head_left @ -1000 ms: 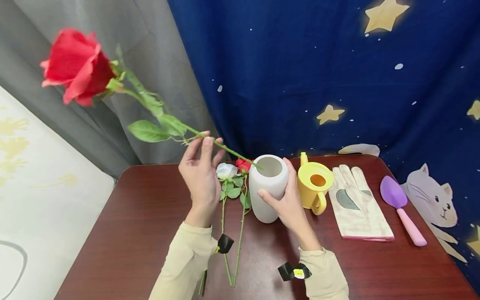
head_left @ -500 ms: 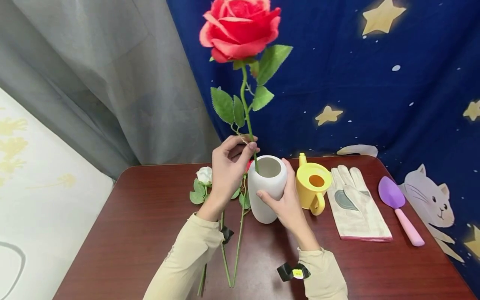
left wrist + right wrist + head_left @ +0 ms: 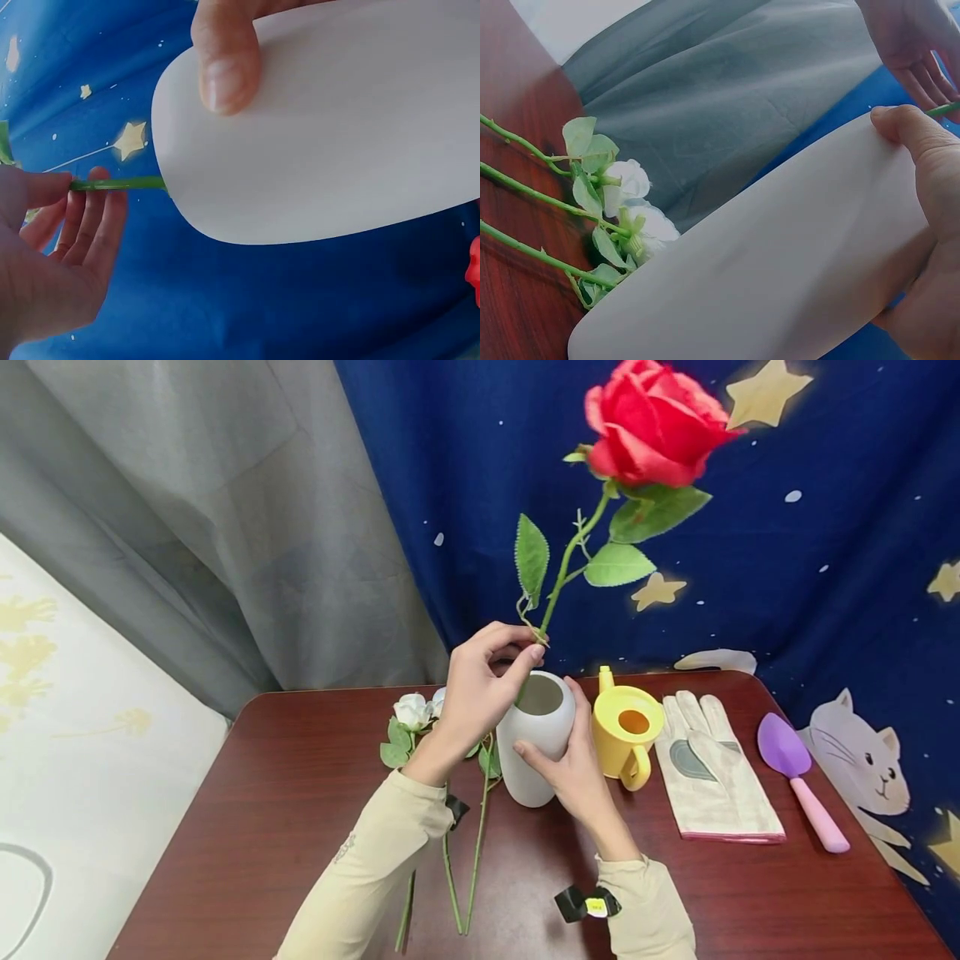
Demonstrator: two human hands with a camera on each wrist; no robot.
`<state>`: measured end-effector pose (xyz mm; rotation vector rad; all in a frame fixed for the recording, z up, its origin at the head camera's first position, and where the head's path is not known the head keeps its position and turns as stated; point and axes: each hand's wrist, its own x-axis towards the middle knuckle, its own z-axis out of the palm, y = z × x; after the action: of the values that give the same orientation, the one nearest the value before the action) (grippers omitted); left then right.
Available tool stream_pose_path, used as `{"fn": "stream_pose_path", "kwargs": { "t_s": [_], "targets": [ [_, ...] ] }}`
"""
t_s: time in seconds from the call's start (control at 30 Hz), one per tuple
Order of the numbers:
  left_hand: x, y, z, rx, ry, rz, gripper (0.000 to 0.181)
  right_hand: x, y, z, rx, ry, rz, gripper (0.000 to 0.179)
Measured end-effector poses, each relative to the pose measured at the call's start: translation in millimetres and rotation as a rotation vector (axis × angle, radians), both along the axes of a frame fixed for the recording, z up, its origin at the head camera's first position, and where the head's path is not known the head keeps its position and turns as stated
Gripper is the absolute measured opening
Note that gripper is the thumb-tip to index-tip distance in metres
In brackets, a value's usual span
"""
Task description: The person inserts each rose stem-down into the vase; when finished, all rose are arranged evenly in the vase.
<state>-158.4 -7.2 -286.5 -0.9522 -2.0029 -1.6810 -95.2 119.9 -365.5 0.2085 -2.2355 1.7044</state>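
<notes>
A long-stemmed red rose (image 3: 654,431) leans to the right above the white vase (image 3: 528,752). My left hand (image 3: 486,683) pinches its green stem between thumb and fingers just over the vase mouth. In the left wrist view the stem (image 3: 127,183) runs from those fingertips to the vase rim; its lower end is hidden inside. My right hand (image 3: 576,772) grips the vase from the right side, thumb across the front. White roses (image 3: 412,712) lie on the table left of the vase, partly behind my left arm; their stems (image 3: 544,199) show in the right wrist view.
A yellow watering can (image 3: 622,752) stands right of the vase. Beyond it lie pale work gloves (image 3: 723,793) and a purple trowel (image 3: 785,745) with a pink handle. Grey and blue curtains (image 3: 480,527) hang behind the brown table (image 3: 247,843).
My left hand has moved right, swinging the red rose from the far left through upright to a rightward lean, its stem end at the vase mouth. The right hand and vase have stayed put.
</notes>
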Motion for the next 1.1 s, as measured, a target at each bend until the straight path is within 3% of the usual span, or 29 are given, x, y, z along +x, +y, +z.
{"fn": "stream_pose_path", "kwargs": {
  "t_s": [0.27,0.47,0.6,0.73,0.87,1.1],
  "targets": [
    [-5.6,5.9,-6.3,-0.2,0.052,-0.003,0.006,-0.7,0.1,0.3,-0.015,-0.001,0.024,0.092],
    [-6.6,9.3,-13.1,-0.477,0.149,0.069,0.01,-0.4,0.1,1.5,-0.007,-0.013,0.033,0.093],
    [-5.4,11.9,-15.6,-0.59,0.149,0.103,0.015,-1.2,1.2,-1.0,0.01,-0.03,0.026,0.094],
    [-1.7,8.9,-17.0,-0.615,0.125,0.152,0.022,-9.9,4.4,-16.6,0.005,-0.019,0.024,0.095],
    [2.2,-2.0,-19.8,-0.596,0.062,0.147,0.038,-17.6,7.0,-32.1,0.004,0.003,0.001,0.098],
    [8.6,-36.2,-33.8,-0.42,-0.081,0.115,0.052,-16.8,6.4,-32.4,-0.004,0.021,-0.027,0.098]
  ]
}}
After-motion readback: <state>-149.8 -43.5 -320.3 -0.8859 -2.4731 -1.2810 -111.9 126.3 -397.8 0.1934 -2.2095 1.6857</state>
